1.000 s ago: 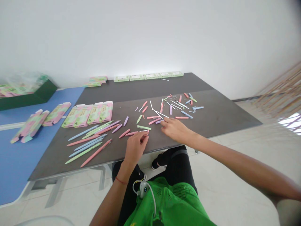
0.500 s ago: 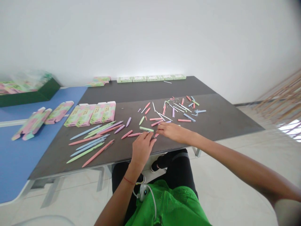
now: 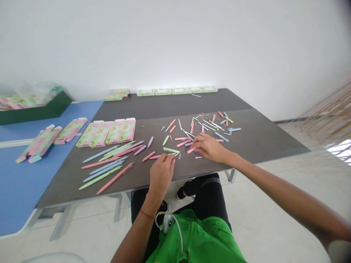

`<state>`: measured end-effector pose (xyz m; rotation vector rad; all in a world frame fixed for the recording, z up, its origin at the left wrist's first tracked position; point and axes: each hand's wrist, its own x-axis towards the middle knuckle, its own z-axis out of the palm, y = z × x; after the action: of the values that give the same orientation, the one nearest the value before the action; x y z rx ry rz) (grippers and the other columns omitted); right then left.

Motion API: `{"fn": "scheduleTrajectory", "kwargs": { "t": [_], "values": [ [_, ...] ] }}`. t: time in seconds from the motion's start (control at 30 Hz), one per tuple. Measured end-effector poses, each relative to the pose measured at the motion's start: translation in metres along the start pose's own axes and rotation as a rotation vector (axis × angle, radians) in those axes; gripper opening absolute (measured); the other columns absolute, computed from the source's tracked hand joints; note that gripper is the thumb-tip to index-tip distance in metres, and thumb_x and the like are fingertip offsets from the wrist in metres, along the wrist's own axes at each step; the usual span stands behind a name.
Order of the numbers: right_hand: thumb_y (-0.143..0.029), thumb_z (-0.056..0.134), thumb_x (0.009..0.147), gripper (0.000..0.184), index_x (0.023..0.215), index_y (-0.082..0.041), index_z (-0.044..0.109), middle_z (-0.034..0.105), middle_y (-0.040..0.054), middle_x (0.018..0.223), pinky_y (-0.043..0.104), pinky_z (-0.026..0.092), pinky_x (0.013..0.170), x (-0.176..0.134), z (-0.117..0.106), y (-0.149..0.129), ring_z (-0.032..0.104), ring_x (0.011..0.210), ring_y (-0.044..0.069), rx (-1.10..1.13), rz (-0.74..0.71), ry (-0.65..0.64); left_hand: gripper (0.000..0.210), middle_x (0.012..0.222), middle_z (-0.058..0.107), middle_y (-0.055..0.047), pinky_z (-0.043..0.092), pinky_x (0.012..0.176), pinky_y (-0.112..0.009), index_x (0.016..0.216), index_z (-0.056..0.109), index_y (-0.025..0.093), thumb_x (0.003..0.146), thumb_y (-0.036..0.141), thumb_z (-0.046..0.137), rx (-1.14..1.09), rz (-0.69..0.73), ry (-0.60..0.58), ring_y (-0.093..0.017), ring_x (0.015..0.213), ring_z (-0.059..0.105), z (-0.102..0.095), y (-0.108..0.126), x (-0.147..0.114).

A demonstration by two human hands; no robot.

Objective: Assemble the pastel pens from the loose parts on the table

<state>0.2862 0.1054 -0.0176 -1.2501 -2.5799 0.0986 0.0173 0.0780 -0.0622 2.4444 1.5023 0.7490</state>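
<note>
Right hand [image 3: 210, 147] pinching pink piece [image 3: 191, 150]; left hand [image 3: 161, 172] half-curled.

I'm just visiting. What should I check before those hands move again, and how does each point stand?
1. Right hand has the pink piece in its fingers: ok.
2. Left hand has a firm grip: cannot tell, fingers hide it.
3. Pens out from under the hands: ok, left of the left hand.
4. Loose parts sorted by colour: not ok, mixed.
5. Boxes lined up behind the pens: ok.
</note>
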Motion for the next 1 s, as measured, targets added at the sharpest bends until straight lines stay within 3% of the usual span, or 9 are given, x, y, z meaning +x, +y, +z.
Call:
{"fn": "scheduleTrajectory", "kwargs": {
  "t": [0.1, 0.17, 0.3, 0.4, 0.63, 0.73, 0.87, 1.0],
  "values": [
    [-0.016, 0.063, 0.101, 0.023, 0.111, -0.020, 0.084, 0.072, 0.0123, 0.107, 0.037, 0.042, 0.089, -0.001, 0.015, 0.006, 0.055, 0.101, 0.026, 0.081, 0.015, 0.029, 0.022, 0.114, 0.075, -0.007, 0.052, 0.081, -0.031, 0.119, 0.075, 0.024, 0.105, 0.029, 0.059, 0.098, -0.107, -0.068, -0.025, 0.101, 0.072, -0.005, 0.002, 0.002],
    [-0.017, 0.065, 0.101, 0.022, 0.110, -0.020, 0.084, 0.073, 0.0127, 0.107, 0.038, 0.040, 0.087, 0.000, 0.022, 0.005, 0.053, 0.101, 0.027, 0.008, 0.021, 0.013, 0.023, 0.114, 0.076, -0.007, 0.051, 0.080, -0.030, 0.118, 0.077, 0.025, 0.106, 0.032, 0.058, 0.125, -0.153, -0.107, -0.024, 0.101, 0.073, -0.004, 0.004, 0.006],
    [-0.023, 0.062, 0.104, 0.022, 0.108, -0.016, 0.082, 0.073, 0.0154, 0.113, 0.042, 0.037, 0.088, 0.004, 0.023, -0.005, 0.051, 0.111, 0.032, -0.250, -0.037, -0.014, 0.027, 0.114, 0.077, -0.006, 0.050, 0.076, -0.029, 0.115, 0.079, 0.027, 0.109, 0.033, 0.053, 0.127, -0.143, -0.147, -0.023, 0.097, 0.073, -0.001, 0.007, 0.019],
    [-0.026, 0.063, 0.105, 0.022, 0.115, -0.016, 0.080, 0.074, 0.0149, 0.114, 0.042, 0.037, 0.090, 0.009, 0.026, -0.015, 0.052, 0.113, 0.032, -0.297, -0.088, 0.033, 0.029, 0.111, 0.077, -0.007, 0.049, 0.072, -0.029, 0.105, 0.078, 0.023, 0.109, 0.033, 0.052, 0.129, -0.116, -0.161, -0.024, 0.095, 0.073, 0.000, 0.007, 0.025],
    [-0.024, 0.061, 0.106, 0.021, 0.107, -0.018, 0.081, 0.075, 0.0109, 0.107, 0.043, 0.041, 0.093, 0.031, 0.055, -0.028, 0.055, 0.110, 0.028, -0.223, -0.253, 0.086, 0.022, 0.104, 0.075, -0.014, 0.051, 0.074, -0.033, 0.105, 0.069, 0.015, 0.109, 0.022, 0.049, 0.107, -0.106, -0.107, -0.028, 0.095, 0.074, -0.016, 0.000, 0.021],
    [-0.021, 0.061, 0.105, 0.019, 0.100, -0.017, 0.080, 0.075, 0.0124, 0.109, 0.044, 0.043, 0.095, 0.034, 0.058, -0.027, 0.057, 0.113, 0.029, -0.208, -0.263, 0.061, 0.020, 0.095, 0.077, -0.010, 0.054, 0.078, -0.032, 0.103, 0.068, 0.015, 0.109, 0.022, 0.049, 0.054, -0.109, -0.071, -0.025, 0.091, 0.075, -0.028, -0.007, 0.016],
    [-0.017, 0.056, 0.107, 0.020, 0.104, -0.015, 0.076, 0.077, 0.0148, 0.113, 0.046, 0.050, 0.097, 0.031, 0.050, -0.034, 0.064, 0.111, 0.028, -0.010, -0.208, 0.145, 0.013, 0.089, 0.079, -0.003, 0.059, 0.077, -0.027, 0.098, 0.071, 0.019, 0.104, 0.024, 0.061, -0.284, -0.071, 0.113, -0.018, 0.079, 0.076, -0.034, -0.014, 0.005],
    [-0.029, 0.062, 0.105, 0.017, 0.103, -0.018, 0.074, 0.080, 0.0082, 0.097, 0.033, 0.059, 0.077, 0.022, 0.035, -0.059, 0.074, 0.086, 0.021, 0.557, 0.078, 0.362, 0.007, 0.088, 0.080, -0.002, 0.063, 0.074, -0.025, 0.092, 0.076, 0.020, 0.095, 0.020, 0.069, -0.519, -0.020, 0.273, -0.016, 0.079, 0.077, -0.037, -0.009, -0.006]
  ]
}}
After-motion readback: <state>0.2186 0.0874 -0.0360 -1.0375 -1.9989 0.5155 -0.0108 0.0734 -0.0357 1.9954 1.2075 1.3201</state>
